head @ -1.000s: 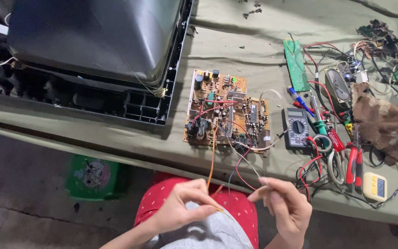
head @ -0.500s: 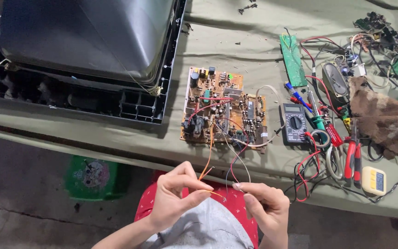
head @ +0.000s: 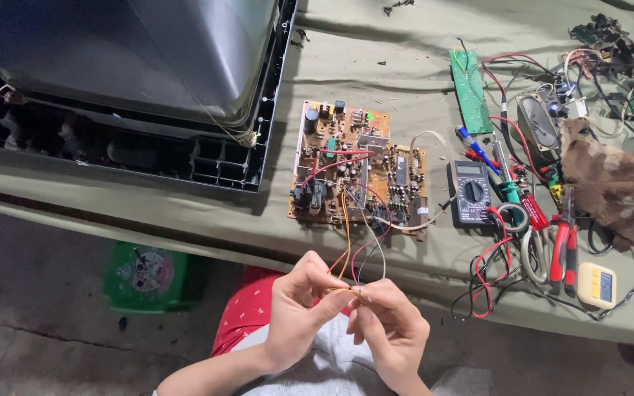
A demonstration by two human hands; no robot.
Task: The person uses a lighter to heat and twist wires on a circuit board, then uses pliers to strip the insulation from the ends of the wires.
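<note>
Where both hands meet, left hand [head: 299,315] and right hand [head: 390,330] fingers pinch closed on the orange wire [head: 345,242].

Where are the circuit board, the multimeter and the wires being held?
Circuit board [head: 361,165], head view, middle of the brown board.
Multimeter [head: 471,192], head view, on its round dial.
Wires [head: 346,253], head view, on the orange strand above the hands.

Both hands [head: 346,315] (fingertips pinched) on wires [head: 354,260]
</note>
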